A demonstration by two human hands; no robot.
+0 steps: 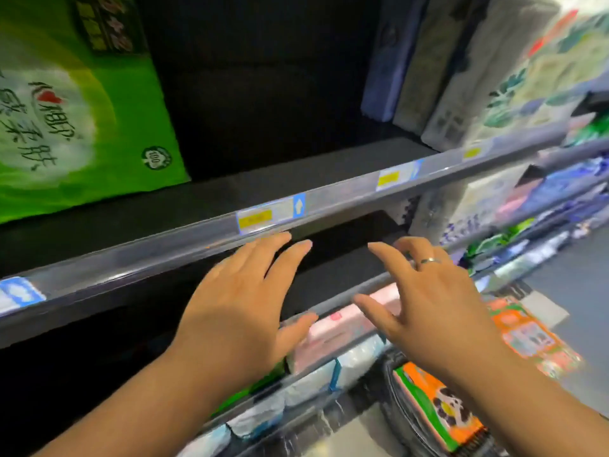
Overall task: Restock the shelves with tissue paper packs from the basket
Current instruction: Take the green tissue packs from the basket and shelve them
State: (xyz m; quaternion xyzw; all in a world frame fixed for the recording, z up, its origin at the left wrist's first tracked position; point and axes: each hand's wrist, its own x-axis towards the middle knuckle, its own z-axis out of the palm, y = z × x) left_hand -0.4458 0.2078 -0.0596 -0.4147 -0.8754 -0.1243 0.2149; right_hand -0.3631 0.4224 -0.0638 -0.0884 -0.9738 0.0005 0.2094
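Fingers (263, 255) of the left hand (237, 301) and right hand (438, 308) are hovering spread and empty just off the shelf's (342, 196) front edge, probably because a gap beside the green pack (75, 120) is waiting, while an orange-and-green tissue pack (435, 404) is lying in the basket (393, 397) below.

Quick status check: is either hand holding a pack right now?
Left hand: open, fingers spread, holding nothing.
Right hand: open, fingers spread, holding nothing.
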